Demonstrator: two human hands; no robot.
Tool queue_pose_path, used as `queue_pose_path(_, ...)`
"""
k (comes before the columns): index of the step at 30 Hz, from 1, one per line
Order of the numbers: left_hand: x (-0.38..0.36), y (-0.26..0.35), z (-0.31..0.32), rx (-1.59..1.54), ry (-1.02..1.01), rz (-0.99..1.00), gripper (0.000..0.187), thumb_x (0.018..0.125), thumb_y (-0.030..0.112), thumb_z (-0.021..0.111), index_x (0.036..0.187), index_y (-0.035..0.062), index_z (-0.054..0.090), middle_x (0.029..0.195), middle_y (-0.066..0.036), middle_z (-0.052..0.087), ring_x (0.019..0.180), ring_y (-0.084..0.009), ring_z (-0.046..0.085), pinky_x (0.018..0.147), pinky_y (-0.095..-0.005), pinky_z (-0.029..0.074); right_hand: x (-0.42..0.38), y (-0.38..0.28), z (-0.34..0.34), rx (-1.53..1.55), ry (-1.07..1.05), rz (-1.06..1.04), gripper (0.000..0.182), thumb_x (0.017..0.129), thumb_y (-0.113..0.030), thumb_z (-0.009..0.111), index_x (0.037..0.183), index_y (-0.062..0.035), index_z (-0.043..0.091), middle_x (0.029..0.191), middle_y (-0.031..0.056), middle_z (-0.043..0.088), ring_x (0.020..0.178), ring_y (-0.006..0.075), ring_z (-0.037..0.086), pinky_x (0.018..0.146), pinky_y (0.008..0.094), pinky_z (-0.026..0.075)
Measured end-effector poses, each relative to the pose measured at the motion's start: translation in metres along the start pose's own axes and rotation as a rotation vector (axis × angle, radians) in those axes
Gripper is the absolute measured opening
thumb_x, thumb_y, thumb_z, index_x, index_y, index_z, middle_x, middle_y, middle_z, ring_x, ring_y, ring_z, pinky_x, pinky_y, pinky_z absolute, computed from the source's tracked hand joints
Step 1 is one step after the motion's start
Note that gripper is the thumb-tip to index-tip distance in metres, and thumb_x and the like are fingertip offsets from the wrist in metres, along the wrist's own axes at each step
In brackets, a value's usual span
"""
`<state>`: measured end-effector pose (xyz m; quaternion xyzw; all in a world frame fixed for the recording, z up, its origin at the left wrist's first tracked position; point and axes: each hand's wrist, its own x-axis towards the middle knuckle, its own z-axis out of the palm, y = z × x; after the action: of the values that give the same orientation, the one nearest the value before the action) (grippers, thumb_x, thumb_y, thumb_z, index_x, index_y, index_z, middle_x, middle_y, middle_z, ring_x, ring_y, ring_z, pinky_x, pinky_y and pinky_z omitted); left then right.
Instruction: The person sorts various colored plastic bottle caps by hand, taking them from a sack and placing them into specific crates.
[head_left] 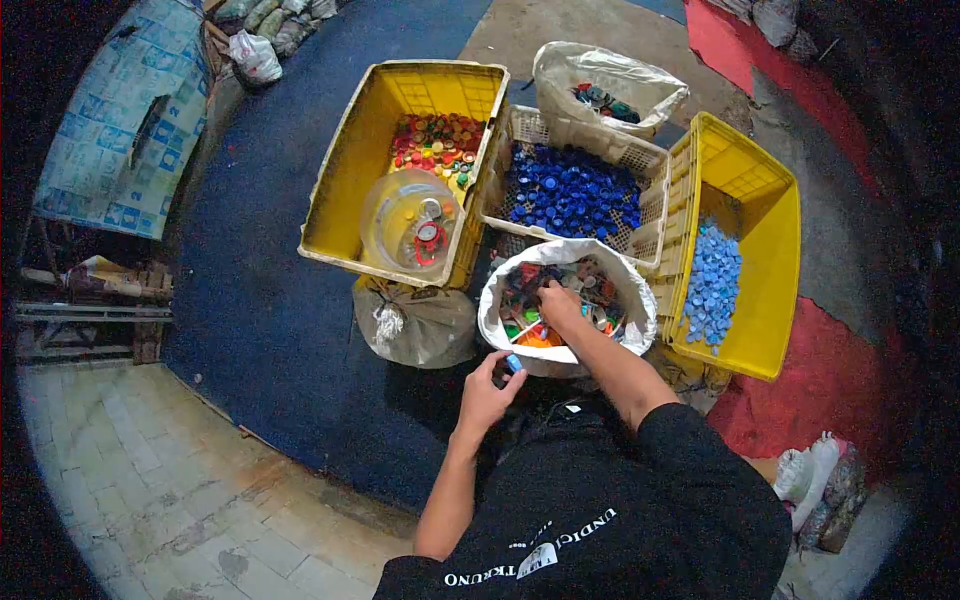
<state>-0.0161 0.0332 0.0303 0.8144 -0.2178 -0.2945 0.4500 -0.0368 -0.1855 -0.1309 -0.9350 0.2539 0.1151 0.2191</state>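
My left hand [487, 400] is closed in a pinch on a light blue bottle cap [515, 363], just outside the near rim of a white sack [640, 300]. Inside that sack lies a mix of coloured caps and plastic bits, with an orange piece [540, 337] near the front. My right hand [562, 304] reaches down into this mix from the right. Its fingertips are hidden among dark pieces, so what they grip does not show.
Behind the sack stands a white crate [655, 205] of dark blue caps. A yellow crate [335, 165] at left holds red and yellow caps and a clear round tub [385, 225]. At right, another yellow crate [765, 250] holds light blue caps. Further sacks [415, 325] [650, 85] stand around.
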Motion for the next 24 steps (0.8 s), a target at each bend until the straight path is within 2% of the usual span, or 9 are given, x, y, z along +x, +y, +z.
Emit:
queue_pose_path(4,-0.01,-0.003,0.006,0.006,-0.01,-0.049,0.042,0.079,0.025,0.073,0.112,0.0019,0.061,0.082,-0.01,0.066,0.071,-0.0158,0.063,0.069,-0.0302,0.051,0.005,0.002,-0.001,0.02,0.046,0.017,0.025,0.077,-0.024,0.068,0.097,-0.0099,0.067,0.103,0.0146,0.062,0.087,0.0344,0.065,0.076,0.0456,0.053)
queue_pose_path(6,-0.015,0.003,0.006,0.013,-0.01,-0.035,0.042,0.079,0.024,0.073,0.112,0.0019,0.061,0.081,-0.009,0.066,0.071,-0.0154,0.063,0.069,-0.03,0.051,0.013,0.007,-0.008,0.285,-0.057,-0.038,0.026,0.075,-0.024,0.071,0.094,-0.0066,0.069,0.093,0.0166,0.067,0.084,0.0344,0.065,0.075,0.0442,0.052)
queue_pose_path(10,-0.021,0.01,0.008,-0.023,-0.008,-0.019,0.04,0.08,0.022,0.073,0.112,0.0018,0.061,0.08,-0.008,0.066,0.072,-0.0128,0.062,0.069,-0.0289,0.051,-0.001,0.024,-0.044,0.582,-0.135,-0.091,0.034,0.069,-0.027,0.08,0.091,-0.0024,0.07,0.079,0.0129,0.069,0.07,0.0217,0.065,0.065,0.0355,0.05)
queue_pose_path(11,-0.021,0.012,0.008,-0.023,-0.006,-0.005,0.04,0.08,0.022,0.073,0.112,0.0018,0.061,0.08,-0.008,0.066,0.072,-0.0128,0.062,0.069,-0.0289,0.051,-0.009,0.025,-0.057,0.692,-0.253,0.094,0.029,0.072,-0.026,0.08,0.091,-0.0042,0.072,0.077,0.0075,0.068,0.068,0.0117,0.061,0.062,0.0309,0.048)
queue_pose_path(15,-0.022,0.013,0.012,-0.054,-0.037,0.014,0.041,0.08,0.024,0.074,0.112,0.0022,0.061,0.084,-0.006,0.066,0.075,-0.0118,0.06,0.073,-0.028,0.05,-0.035,0.043,-0.073,0.918,-0.116,0.11,0.023,0.077,-0.024,0.077,0.09,-0.0056,0.072,0.078,0.0042,0.068,0.069,0.008,0.058,0.061,0.0293,0.048)
queue_pose_path(18,-0.02,0.016,0.019,-0.062,-0.088,0.023,0.043,0.08,0.027,0.074,0.113,0.003,0.061,0.089,-0.006,0.066,0.079,-0.0131,0.061,0.078,-0.0286,0.049,-0.049,0.057,-0.075,0.804,0.101,0.086,0.021,0.079,-0.023,0.075,0.09,-0.0052,0.072,0.081,0.0071,0.069,0.074,0.0139,0.061,0.068,0.0317,0.049)
queue_pose_path(20,-0.018,0.017,0.02,-0.045,-0.125,0.034,0.043,0.08,0.027,0.074,0.113,0.0029,0.061,0.09,-0.006,0.067,0.081,-0.0135,0.062,0.08,-0.0291,0.049,-0.059,0.06,-0.069,0.619,0.209,0.09,0.022,0.08,-0.02,0.072,0.097,-0.0066,0.071,0.084,0.0105,0.068,0.079,0.0244,0.064,0.075,0.0366,0.05)
queue_pose_path(22,-0.017,0.019,0.022,-0.074,-0.197,0.041,0.042,0.081,0.026,0.073,0.114,0.0035,0.061,0.094,-0.007,0.067,0.084,-0.0145,0.063,0.083,-0.0298,0.048,-0.072,0.049,-0.069,0.379,0.753,0.129,0.028,0.081,-0.018,0.068,0.107,-0.0077,0.067,0.088,0.0127,0.066,0.087,0.0331,0.062,0.08,0.0416,0.049)
queue_pose_path(24,-0.013,0.022,0.024,-0.068,-0.203,0.066,0.04,0.081,0.024,0.073,0.113,0.0027,0.061,0.092,-0.008,0.067,0.083,-0.0138,0.063,0.08,-0.0288,0.049,-0.07,0.045,-0.073,0.384,0.676,0.16,0.03,0.085,-0.019,0.061,0.113,-0.0075,0.063,0.093,0.0137,0.064,0.092,0.0363,0.06,0.085,0.0439,0.048)
